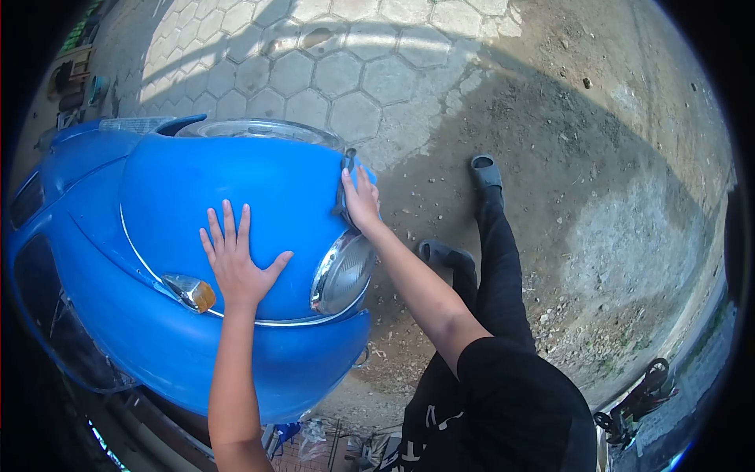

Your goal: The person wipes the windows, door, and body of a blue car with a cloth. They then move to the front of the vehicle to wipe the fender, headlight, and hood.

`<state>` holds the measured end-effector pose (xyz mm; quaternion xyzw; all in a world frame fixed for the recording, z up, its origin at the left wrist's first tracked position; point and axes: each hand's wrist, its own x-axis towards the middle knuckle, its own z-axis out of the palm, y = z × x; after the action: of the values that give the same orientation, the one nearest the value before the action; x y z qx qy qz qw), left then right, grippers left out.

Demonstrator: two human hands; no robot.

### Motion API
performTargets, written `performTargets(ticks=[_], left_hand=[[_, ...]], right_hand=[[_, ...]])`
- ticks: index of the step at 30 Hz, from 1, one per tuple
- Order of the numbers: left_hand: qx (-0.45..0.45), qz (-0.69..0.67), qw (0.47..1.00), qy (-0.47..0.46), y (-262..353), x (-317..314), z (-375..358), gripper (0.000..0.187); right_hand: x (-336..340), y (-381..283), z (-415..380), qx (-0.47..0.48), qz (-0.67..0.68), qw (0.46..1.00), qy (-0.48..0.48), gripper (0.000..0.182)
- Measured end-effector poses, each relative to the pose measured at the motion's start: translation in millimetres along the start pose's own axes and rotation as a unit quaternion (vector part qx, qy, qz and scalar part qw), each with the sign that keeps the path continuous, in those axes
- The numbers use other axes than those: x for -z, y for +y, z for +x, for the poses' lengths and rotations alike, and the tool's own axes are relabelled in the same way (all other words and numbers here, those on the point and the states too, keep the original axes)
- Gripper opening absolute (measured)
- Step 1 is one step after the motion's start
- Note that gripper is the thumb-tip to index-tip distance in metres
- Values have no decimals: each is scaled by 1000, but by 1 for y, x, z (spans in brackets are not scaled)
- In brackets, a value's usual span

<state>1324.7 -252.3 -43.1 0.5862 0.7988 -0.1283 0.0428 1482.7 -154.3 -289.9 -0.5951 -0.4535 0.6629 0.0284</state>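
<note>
Black shirt (527, 393) cloth lies closest, at the lower right, the right arm (429, 295) reaching from its sleeve up and leftward to the front edge of the blue car (228, 177). The right hand (362, 203) rests there beside a dark fitting (343, 206), above the round headlight (346, 271); whether it grips anything, I cannot tell. The left arm (234, 377) extends upward, nearly straight, and the left hand (238, 271) lies released, palm down, fingers spread on the bodywork, near the orange lamp (203, 296).
</note>
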Motion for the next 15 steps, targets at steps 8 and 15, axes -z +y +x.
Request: performTargets(ticks=[8,15], left_hand=[[31,53,998,-3,5,-11,9,101],[37,108,993,11,59,-29,44,99]], right_hand=[[31,-12,-99,518,-169,833,-100,53],[33,52,-109,261,-88,961,-21,54]])
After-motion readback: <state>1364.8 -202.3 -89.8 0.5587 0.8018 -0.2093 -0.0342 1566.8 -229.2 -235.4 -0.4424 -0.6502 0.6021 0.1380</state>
